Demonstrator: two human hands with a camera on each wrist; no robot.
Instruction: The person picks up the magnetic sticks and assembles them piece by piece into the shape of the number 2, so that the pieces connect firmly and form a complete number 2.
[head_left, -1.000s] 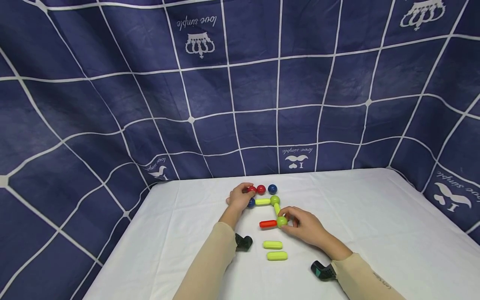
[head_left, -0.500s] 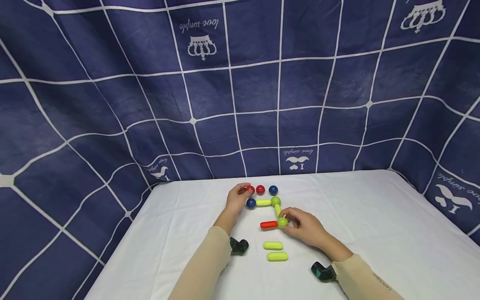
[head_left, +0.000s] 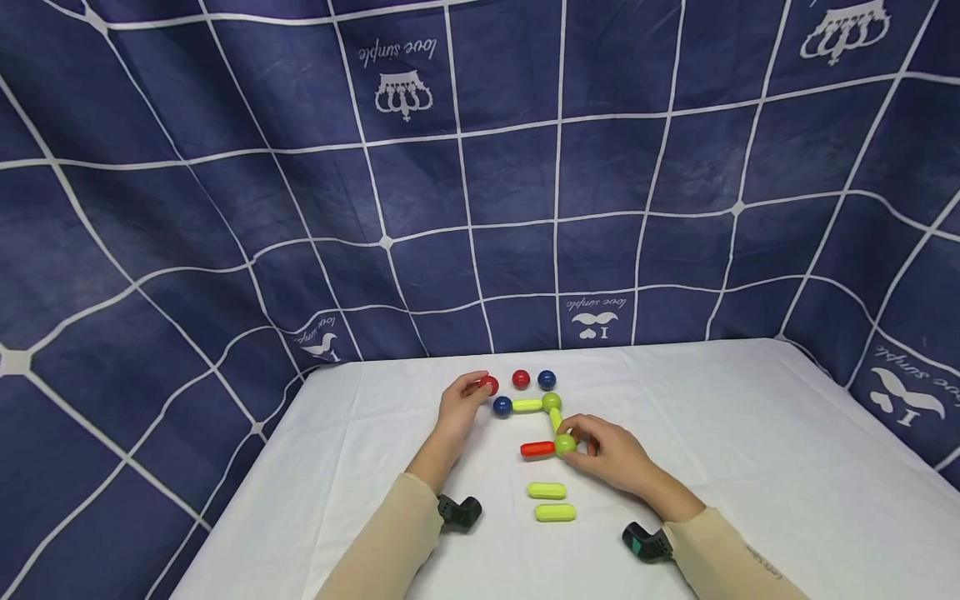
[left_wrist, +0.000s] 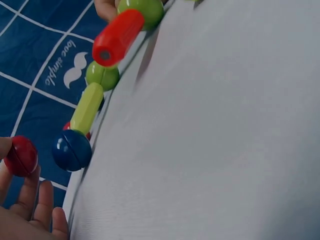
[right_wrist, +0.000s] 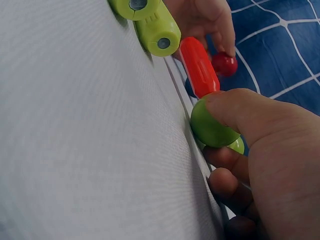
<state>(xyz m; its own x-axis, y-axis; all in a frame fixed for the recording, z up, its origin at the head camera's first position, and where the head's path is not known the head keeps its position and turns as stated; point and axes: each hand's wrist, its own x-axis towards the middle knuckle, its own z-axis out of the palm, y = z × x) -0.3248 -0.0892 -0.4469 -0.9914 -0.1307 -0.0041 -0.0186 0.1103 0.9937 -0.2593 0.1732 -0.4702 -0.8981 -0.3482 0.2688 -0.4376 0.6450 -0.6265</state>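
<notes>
My left hand (head_left: 456,408) pinches a red ball (head_left: 489,385) between thumb and fingers, left of the blue ball (head_left: 502,407) and a little beyond it. In the left wrist view, this red ball (left_wrist: 21,156) sits at the fingertips. With thumb and fingers, my right hand (head_left: 617,456) holds a green ball (head_left: 565,445) at the near corner of a joined chain. From that ball a red stick (head_left: 537,450) points left, and a yellow-green stick (head_left: 555,419) leads back to another green ball (head_left: 551,403). A second yellow-green stick (head_left: 527,406) links that one to the blue ball.
Behind the chain lie another red ball (head_left: 521,380) and a second blue ball (head_left: 547,380). Two loose yellow-green sticks (head_left: 546,492) lie nearer on the white tablecloth (head_left: 750,467). A blue checked curtain (head_left: 517,183) hangs beyond the table's back edge.
My left hand has drawn the red ball leftward and slightly nearer, away from the other red ball. The right hand keeps its hold on the green ball, nearly still.
</notes>
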